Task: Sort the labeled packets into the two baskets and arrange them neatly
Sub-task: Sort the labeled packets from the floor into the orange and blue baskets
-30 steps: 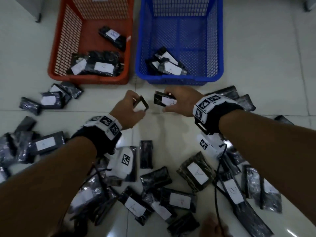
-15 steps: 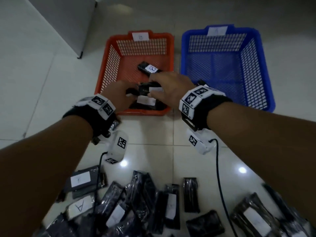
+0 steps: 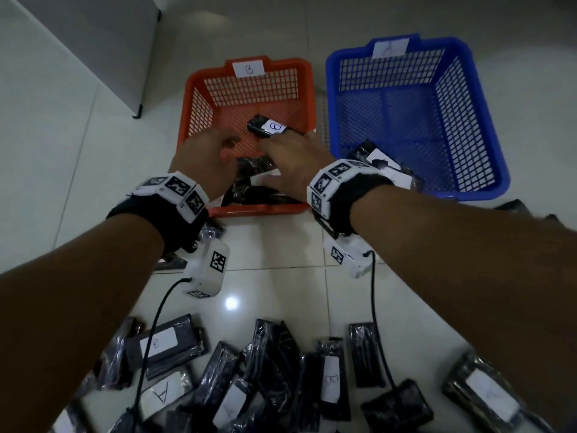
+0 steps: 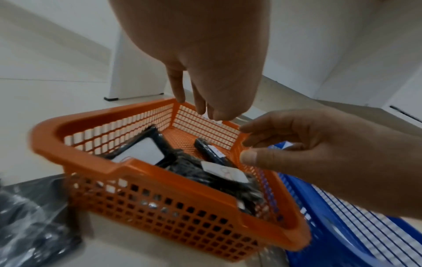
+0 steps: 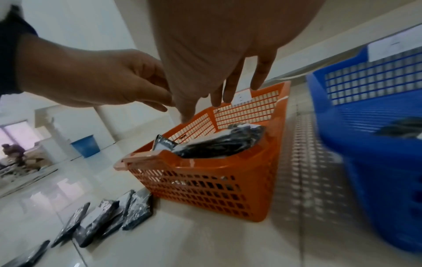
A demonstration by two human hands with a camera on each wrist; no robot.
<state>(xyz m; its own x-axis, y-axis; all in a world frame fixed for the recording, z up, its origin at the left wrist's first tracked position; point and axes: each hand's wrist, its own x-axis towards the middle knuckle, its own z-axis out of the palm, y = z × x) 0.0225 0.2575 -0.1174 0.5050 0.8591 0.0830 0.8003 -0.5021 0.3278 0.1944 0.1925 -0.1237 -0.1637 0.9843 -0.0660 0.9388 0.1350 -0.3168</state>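
You are looking down at a glossy pale tiled floor (image 3: 281, 267) with thin grout lines and a bright light spot reflected on it. At the far left stands a white cabinet (image 3: 103, 42) on small black feet. From your right wrist you can see a blue bin (image 5: 85, 148) on the floor well off to the left, beside the white wall (image 5: 75, 25). Farther back there, near a bright window (image 5: 18, 133), a person (image 5: 13, 153) bends over some blurred boxes.
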